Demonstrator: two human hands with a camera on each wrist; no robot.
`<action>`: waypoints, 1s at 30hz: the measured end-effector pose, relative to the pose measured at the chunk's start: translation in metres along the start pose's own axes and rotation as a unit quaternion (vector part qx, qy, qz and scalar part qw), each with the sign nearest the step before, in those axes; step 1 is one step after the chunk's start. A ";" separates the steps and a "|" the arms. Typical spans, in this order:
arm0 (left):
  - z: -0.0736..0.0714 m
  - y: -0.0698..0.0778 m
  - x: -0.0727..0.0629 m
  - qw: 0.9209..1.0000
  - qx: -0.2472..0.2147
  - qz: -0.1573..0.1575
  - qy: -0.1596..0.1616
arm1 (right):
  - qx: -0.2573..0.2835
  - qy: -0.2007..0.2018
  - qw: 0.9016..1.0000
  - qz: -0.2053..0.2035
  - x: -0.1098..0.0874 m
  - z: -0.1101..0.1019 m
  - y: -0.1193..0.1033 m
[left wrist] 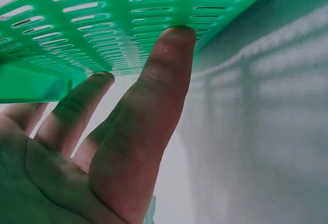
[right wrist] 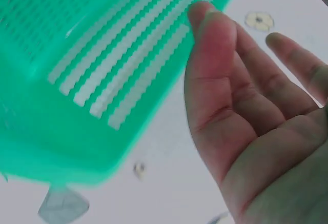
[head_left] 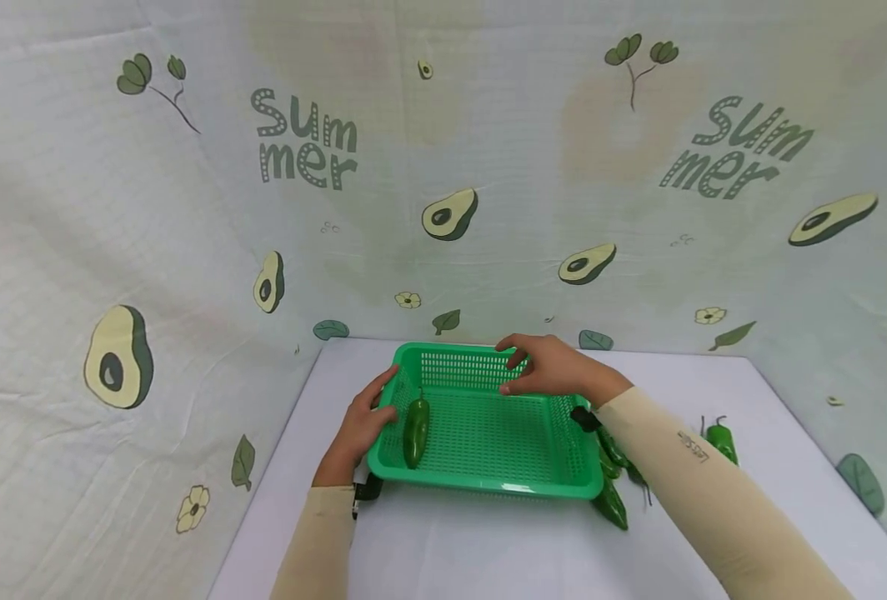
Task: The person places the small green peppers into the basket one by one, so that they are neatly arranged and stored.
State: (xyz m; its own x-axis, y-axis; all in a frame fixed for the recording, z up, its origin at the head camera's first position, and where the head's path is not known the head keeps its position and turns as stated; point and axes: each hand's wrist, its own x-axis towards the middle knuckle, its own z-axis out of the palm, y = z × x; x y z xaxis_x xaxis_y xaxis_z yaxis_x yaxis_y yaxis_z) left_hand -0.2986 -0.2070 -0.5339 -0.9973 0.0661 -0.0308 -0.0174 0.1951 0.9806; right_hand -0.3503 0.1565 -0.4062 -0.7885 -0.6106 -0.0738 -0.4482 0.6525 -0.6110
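Note:
A green plastic basket (head_left: 488, 483) with slotted walls sits on the white table. One long green pepper (head_left: 416, 432) lies inside it near the left wall, stem toward the back. My left hand (head_left: 357, 429) is at the basket's left side, thumb and fingertips at the rim; in the left wrist view its nearly straight fingers (left wrist: 171, 55) touch the slotted plastic. Over the back right part of the basket, my right hand (head_left: 552, 367) hovers with bent fingers and nothing between them. The right wrist view shows its thumb and index fingertip close together beside the basket wall (right wrist: 77, 152).
Several green peppers (head_left: 610, 502) lie against the basket's right side, partly hidden by the right forearm. Another pepper (head_left: 721, 439) lies farther right, beyond the sleeve (head_left: 684, 475). Printed cloth (head_left: 488, 275) hangs behind the table and along both sides.

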 end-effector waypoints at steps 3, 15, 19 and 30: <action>0.001 -0.001 0.000 1.000 0.000 0.000 -0.005 | 0.000 0.026 1.000 0.001 -0.023 -0.011 0.010; 0.000 -0.002 0.001 1.000 0.005 -0.003 -0.005 | -0.014 0.123 0.991 0.041 -0.097 -0.020 0.066; 0.000 -0.003 0.001 1.000 0.003 -0.003 -0.008 | -0.017 0.131 0.989 0.067 -0.116 -0.018 0.083; 0.000 -0.005 0.004 1.000 0.004 -0.001 -0.005 | 0.013 0.103 0.985 0.138 -0.151 -0.009 0.126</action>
State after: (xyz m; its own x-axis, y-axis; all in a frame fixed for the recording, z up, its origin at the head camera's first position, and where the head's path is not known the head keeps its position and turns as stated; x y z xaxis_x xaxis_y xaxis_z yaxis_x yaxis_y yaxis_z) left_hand -0.3023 -0.2075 -0.5391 -0.9966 0.0746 -0.0355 -0.0197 0.2023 0.9791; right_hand -0.2912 0.3351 -0.4648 -0.9484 -0.3067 -0.0806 -0.1962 0.7671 -0.6108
